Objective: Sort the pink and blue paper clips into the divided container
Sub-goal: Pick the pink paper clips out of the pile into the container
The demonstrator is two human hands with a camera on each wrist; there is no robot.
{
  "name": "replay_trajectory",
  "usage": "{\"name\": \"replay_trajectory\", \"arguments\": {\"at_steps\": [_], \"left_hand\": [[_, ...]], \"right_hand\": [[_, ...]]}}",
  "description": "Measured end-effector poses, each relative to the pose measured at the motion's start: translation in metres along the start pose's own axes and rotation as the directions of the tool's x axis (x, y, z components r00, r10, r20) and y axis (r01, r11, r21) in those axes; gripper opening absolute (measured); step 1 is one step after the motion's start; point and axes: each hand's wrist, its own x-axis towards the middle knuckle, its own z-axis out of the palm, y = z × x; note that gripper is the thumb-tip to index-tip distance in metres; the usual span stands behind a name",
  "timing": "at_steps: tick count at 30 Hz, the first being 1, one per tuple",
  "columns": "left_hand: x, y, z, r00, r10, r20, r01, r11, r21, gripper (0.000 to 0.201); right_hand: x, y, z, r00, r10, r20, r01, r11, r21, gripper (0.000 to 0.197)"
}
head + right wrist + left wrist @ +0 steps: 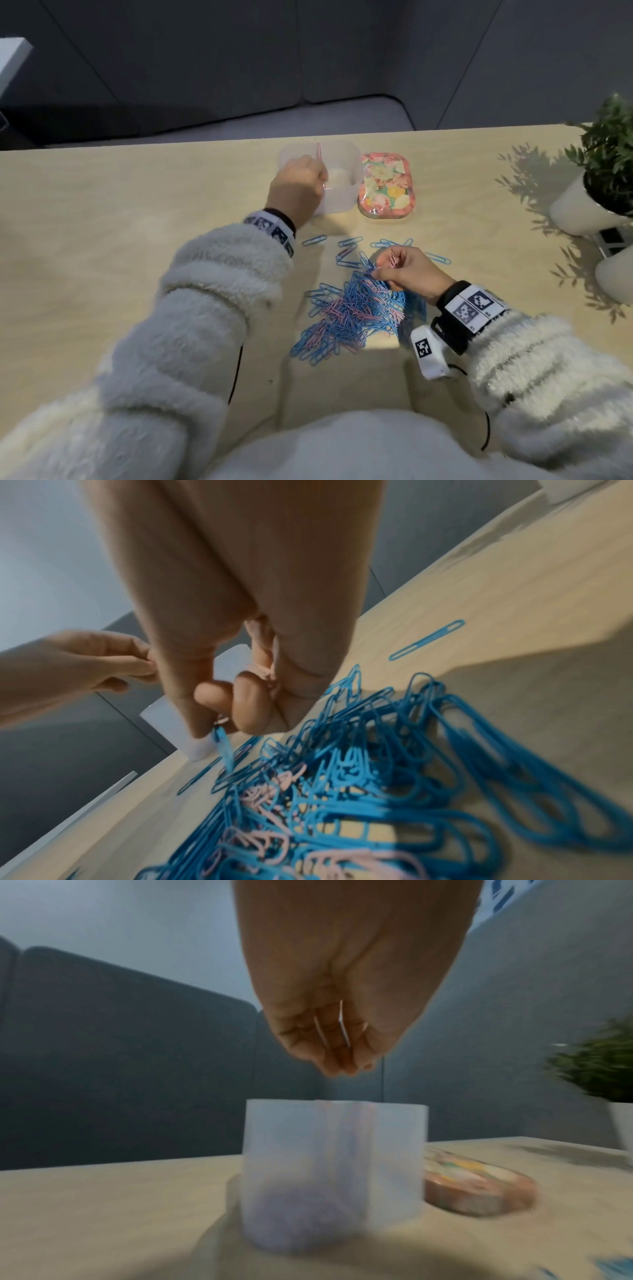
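On wrist bands (469, 306), unreadable coded squares

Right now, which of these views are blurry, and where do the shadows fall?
Head view: mostly sharp, plant shadow fans across the table. Left wrist view: smeared, container soft. Right wrist view: paper clips blurred nearest the lens.

A pale wood-grain desk (137, 212) fills the near ground, lit strongly enough from the right that a potted green plant (609, 164) in a white pot throws a sharp leafy shadow (534, 178) across it. Behind the desk stands a dark grey upholstered sofa (205, 68) with a lighter grey seat cushion (308, 120). A white object (13, 54) shows at the far left edge.
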Motion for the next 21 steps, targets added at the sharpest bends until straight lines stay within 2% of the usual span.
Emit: {"name": "replay_trajectory", "arguments": {"at_steps": [1,3,5,8,10,14,17,21], "left_hand": [[-0.011,0.005,0.007,0.999,0.050,0.003,-0.050,0.999,0.014,0.025],[-0.032,0.015,0.025,0.990,0.047,0.136,-0.053,0.998,0.040,0.020],[-0.046,0.018,0.045,0.957,-0.018,0.291,-0.005,0.997,0.077,0.017],[-0.053,0.017,0.065,0.901,-0.135,0.412,0.088,0.987,0.131,0.024],[-0.052,0.017,0.068,0.878,-0.190,0.438,0.137,0.979,0.150,0.028],[-0.051,0.013,0.063,0.858,-0.216,0.466,0.205,0.976,0.076,0.019],[-0.055,0.002,0.057,0.846,-0.239,0.477,0.273,0.962,-0.002,0.014],[-0.067,-0.010,0.047,0.871,-0.234,0.432,0.270,0.963,-0.023,0.012]], "right_hand": [[0.001,0.001,-0.001,1.000,-0.001,-0.014,0.001,1.000,-0.012,0.023],[0.001,0.005,-0.003,1.000,-0.003,-0.024,0.001,0.997,-0.072,0.020],[0.001,0.008,-0.005,1.000,-0.004,-0.029,0.000,0.992,-0.123,0.013],[0.000,0.008,-0.007,0.997,-0.016,-0.075,0.006,0.992,-0.127,0.011],[-0.001,0.005,-0.008,0.996,-0.003,-0.090,-0.008,0.993,-0.115,0.007],[0.003,-0.003,-0.009,0.991,0.059,-0.117,-0.067,0.995,-0.071,0.022],[0.012,-0.023,-0.008,0.996,0.069,-0.054,-0.072,0.996,-0.052,0.019],[0.030,-0.080,0.006,0.998,0.015,0.064,-0.016,1.000,0.012,0.016]]}}
